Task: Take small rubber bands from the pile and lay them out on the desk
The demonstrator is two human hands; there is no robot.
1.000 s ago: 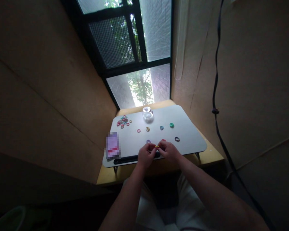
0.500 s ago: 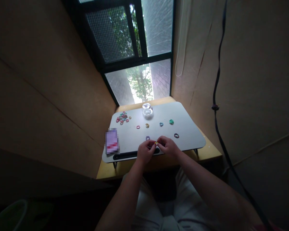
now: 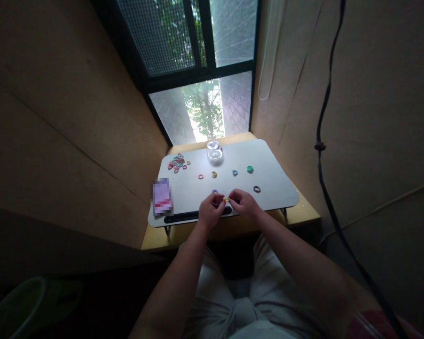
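Observation:
Above the front of the white lap table [image 3: 275, 179], a small yellow hair tie [image 3: 226, 199] is stretched between my fingertips. My left hand [image 3: 209, 210] pinches one end, and my right hand [image 3: 244, 203] pinches the other. Just beyond my left fingers lies a purple hair tie [image 3: 215, 191], partly hidden. Farther back sit a pink ring [image 3: 200, 176], a yellowish one [image 3: 214, 174], a blue one [image 3: 235, 173] and a green one [image 3: 250, 169]. A dark hair tie [image 3: 256, 189] rests to the right of my right hand.
A pile of coloured hair ties [image 3: 177, 163] lies at the back left. A clear round container [image 3: 215, 154] stands at the back, near the window. A blurred purple packet [image 3: 162, 197] is at the left edge. The black ledge [image 3: 182, 217] runs along the front.
My fingertips have drawn slightly apart, and the yellow hair tie now shows stretched between them. The whole scene sits a little higher in view as my head has tilted.

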